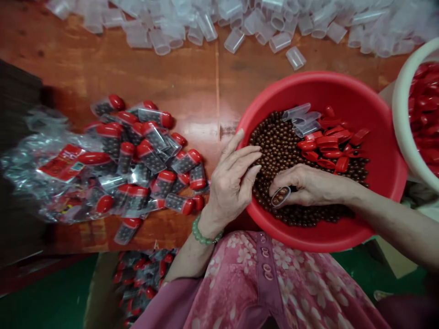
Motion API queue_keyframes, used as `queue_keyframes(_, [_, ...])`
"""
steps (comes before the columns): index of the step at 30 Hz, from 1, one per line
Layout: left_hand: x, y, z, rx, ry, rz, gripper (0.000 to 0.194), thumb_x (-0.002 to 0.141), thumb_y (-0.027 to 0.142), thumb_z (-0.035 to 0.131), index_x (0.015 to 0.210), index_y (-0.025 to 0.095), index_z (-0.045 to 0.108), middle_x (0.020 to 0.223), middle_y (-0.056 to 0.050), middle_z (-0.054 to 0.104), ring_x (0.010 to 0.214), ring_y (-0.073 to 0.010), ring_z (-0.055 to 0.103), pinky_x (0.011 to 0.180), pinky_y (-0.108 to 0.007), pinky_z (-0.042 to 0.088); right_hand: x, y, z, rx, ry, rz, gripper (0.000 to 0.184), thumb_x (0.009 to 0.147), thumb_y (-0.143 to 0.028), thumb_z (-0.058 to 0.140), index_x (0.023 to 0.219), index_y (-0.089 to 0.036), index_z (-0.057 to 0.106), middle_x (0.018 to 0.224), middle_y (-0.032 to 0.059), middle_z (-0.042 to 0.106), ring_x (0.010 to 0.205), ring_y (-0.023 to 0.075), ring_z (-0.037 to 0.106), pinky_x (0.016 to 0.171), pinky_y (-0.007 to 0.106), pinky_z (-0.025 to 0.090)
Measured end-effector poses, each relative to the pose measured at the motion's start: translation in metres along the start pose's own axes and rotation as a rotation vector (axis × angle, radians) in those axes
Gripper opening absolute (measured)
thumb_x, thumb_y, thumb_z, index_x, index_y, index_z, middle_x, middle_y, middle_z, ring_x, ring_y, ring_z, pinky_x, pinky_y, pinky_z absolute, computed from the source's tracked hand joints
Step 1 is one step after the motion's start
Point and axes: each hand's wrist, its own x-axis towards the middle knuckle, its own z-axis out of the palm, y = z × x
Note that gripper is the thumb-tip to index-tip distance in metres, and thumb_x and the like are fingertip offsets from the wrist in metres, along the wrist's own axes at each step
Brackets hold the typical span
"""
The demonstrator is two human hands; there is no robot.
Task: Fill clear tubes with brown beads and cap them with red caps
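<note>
My right hand is down in a red basin, its fingers closed around a clear plastic tube. Small brown balls show inside the tube's open end. Around the hand lie many loose brown balls. My left hand rests on the basin's left rim with its fingers stretched out over the balls, holding nothing. Several clear tubes and a heap of red caps lie on the balls behind my right hand.
Left on the wooden table is a pile of filled, red-capped tubes beside a clear plastic bag. Empty tubes line the back. A white bucket of red caps stands right. Below, a box holds more filled tubes.
</note>
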Motion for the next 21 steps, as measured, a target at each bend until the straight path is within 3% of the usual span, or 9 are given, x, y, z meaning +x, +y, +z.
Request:
queue_keyframes(3, [0.0,0.01,-0.008,0.018,-0.019,0.063,0.027,0.099,0.024,0.054,0.123,0.016,0.064,0.128,-0.012,0.071,0.143,-0.029,0.05,0.119,-0.057,0.043,-0.001,-0.002,-0.005,0.135,0.1,-0.067,0.01,0.09,-0.024,0.068,0.093,-0.016,0.074,0.093,0.0035,0.073,0.088,0.0142,0.068,0.083,0.025,0.051])
queue_keyframes(6, [0.001,0.02,-0.009,-0.048,-0.135,0.146,0.048,0.093,0.039,0.066,0.132,0.012,0.058,0.132,-0.018,0.068,0.143,-0.0341,0.049,0.115,-0.057,0.047,-0.003,-0.005,-0.009,0.136,0.247,-0.126,0.009,0.09,-0.022,0.068,0.089,-0.015,0.073,0.09,0.0038,0.071,0.085,0.013,0.066,0.081,0.024,0.051])
queue_keyframes(8, [0.002,0.024,-0.004,-0.045,-0.171,0.169,0.055,0.089,0.04,0.071,0.132,0.008,0.058,0.131,-0.022,0.068,0.139,-0.0347,0.054,0.112,-0.055,0.052,-0.003,-0.007,-0.009,0.101,0.344,-0.181,0.008,0.091,-0.018,0.066,0.087,-0.014,0.072,0.088,0.0032,0.069,0.082,0.0122,0.064,0.078,0.023,0.051])
queue_keyframes(15, [0.006,0.032,0.011,-0.019,-0.107,0.075,0.035,0.092,0.021,0.066,0.122,0.003,0.067,0.127,-0.024,0.07,0.122,-0.0289,0.068,0.106,-0.044,0.057,-0.003,-0.008,-0.007,0.106,0.439,-0.296,0.007,0.091,-0.019,0.068,0.096,-0.015,0.071,0.094,0.004,0.073,0.087,0.0135,0.067,0.081,0.023,0.051])
queue_keyframes(18, [0.01,0.035,0.009,-0.145,-0.104,0.003,0.036,0.092,0.019,0.066,0.125,0.004,0.067,0.134,-0.024,0.066,0.123,-0.0258,0.068,0.106,-0.037,0.057,-0.01,-0.011,-0.012,0.031,0.457,-0.257,0.006,0.092,-0.017,0.065,0.093,-0.016,0.07,0.09,0.003,0.071,0.084,0.0139,0.067,0.077,0.023,0.052])
queue_keyframes(21, [0.015,0.037,0.006,-0.295,-0.094,-0.086,0.03,0.093,0.02,0.066,0.121,0.01,0.071,0.131,-0.017,0.07,0.119,-0.0215,0.07,0.105,-0.031,0.056,-0.022,-0.017,-0.019,-0.137,0.523,-0.161,0.011,0.091,-0.02,0.067,0.101,-0.017,0.071,0.096,0.0049,0.073,0.089,0.0164,0.069,0.08,0.027,0.053])
